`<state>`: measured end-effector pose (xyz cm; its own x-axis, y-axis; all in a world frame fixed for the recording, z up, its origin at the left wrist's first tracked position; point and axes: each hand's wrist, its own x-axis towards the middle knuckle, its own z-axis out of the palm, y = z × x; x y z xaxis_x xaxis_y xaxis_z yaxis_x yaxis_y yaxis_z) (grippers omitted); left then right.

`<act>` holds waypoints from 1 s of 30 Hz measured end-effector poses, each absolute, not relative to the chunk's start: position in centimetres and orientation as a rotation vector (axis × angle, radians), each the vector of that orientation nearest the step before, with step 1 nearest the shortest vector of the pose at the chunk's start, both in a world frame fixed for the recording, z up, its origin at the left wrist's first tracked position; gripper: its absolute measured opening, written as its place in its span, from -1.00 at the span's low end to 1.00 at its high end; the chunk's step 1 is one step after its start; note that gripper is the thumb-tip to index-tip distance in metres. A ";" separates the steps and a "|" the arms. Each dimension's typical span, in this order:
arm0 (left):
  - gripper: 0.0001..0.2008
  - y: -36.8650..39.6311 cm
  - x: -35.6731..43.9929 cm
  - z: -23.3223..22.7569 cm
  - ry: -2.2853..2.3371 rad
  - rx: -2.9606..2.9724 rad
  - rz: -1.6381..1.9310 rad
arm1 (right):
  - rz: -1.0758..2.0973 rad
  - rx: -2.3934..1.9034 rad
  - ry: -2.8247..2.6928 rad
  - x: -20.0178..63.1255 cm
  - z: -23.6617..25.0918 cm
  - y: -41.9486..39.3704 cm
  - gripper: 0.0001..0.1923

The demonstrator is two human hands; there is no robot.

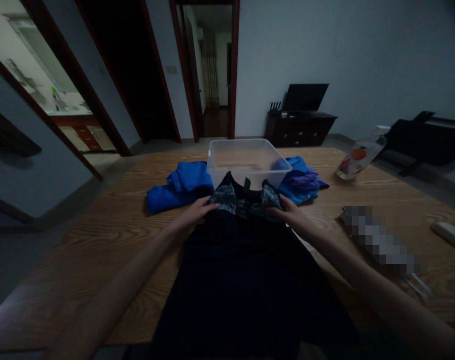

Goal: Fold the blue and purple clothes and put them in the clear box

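A dark navy garment [253,280] with grey patterned patches near its neckline or waist is spread over the table's near side and hangs toward me. My left hand [200,209] grips its upper left edge, thumb on top of the cloth. At the upper right edge, my right hand [287,212] pinches the fabric the same way. Just beyond the garment stands a clear plastic bin [246,155], whose front wall is partly covered by the raised cloth. Folded blue clothing [178,187] lies left of the bin, and a blue and purple pile of clothing [300,180] lies right of it.
On the wooden table [110,235], a clear bottle [362,152] with a fruit label stands at the right. Nearer me are a blurred-out long item [379,240] and a pale object [450,235] at the edge. A screen [306,97] sits on a dark cabinet [298,129] behind.
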<state>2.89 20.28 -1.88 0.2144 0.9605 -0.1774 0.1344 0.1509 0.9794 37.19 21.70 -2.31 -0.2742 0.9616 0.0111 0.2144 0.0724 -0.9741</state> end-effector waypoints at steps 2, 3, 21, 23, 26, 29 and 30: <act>-0.46 20.4 3.0 -2.4 1.157 1.307 0.858 | 1.277 -1.226 -1.573 36.9 -2.9 21.9 -0.28; -0.44 20.5 3.0 -2.6 1.136 1.343 0.850 | 1.293 -1.234 -1.561 36.9 -3.1 22.0 -0.29; -0.17 24.4 3.7 -4.4 1.143 1.461 0.885 | 0.890 -1.198 -1.880 36.6 -5.0 24.2 -0.62; -0.15 24.0 3.5 -4.0 1.132 1.471 0.904 | 0.843 -1.172 -1.914 36.4 -4.4 23.5 -0.63; -0.20 23.7 3.5 -3.6 1.125 1.481 0.910 | 0.829 -1.186 -1.937 35.8 -3.9 23.0 -0.63; -0.28 23.9 3.7 -4.1 1.147 1.461 0.872 | 0.838 -1.237 -1.927 35.4 -4.1 23.3 -0.62; -0.28 24.1 3.8 -4.4 1.162 1.450 0.854 | 0.842 -1.247 -1.928 35.3 -4.2 23.4 -0.61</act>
<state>3.77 24.10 -4.39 0.2758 0.9584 -0.0737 0.2152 0.0132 0.9765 35.31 23.44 -4.21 -0.3076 0.9313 0.1949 0.4897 0.3306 -0.8068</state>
